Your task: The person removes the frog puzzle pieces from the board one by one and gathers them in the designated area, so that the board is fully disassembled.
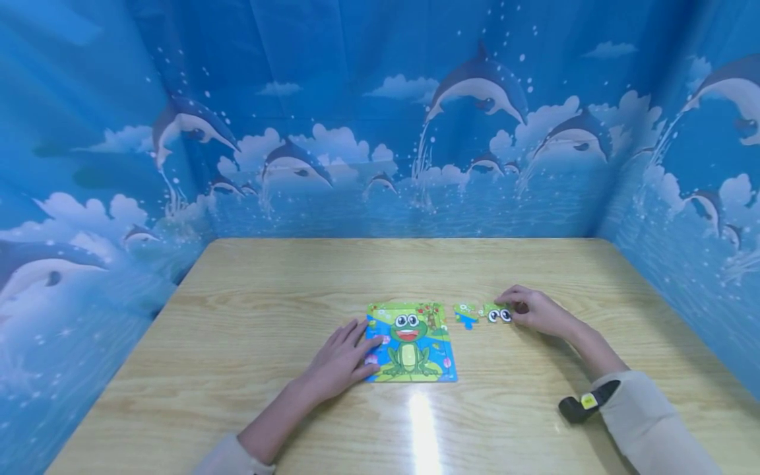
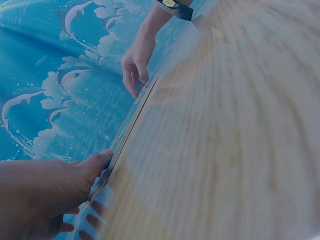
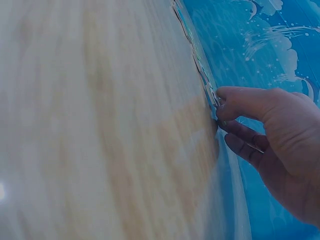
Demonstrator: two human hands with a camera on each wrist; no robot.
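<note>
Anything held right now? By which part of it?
Right hand pinches the two-eyed puzzle piece by its upper-right edge. Left hand holds nothing, resting at the left side of the frog puzzle.

Left forearm slants forward and inward, the left hand palm-down with fingers extended and spread; right forearm angles inward, the right hand bending its fingers toward the thumb.

I have a smooth, printed frog puzzle at six o'clock, perhaps card or thin wood, on a glossy wood-grain table, with creased cloth at twelve.
</note>
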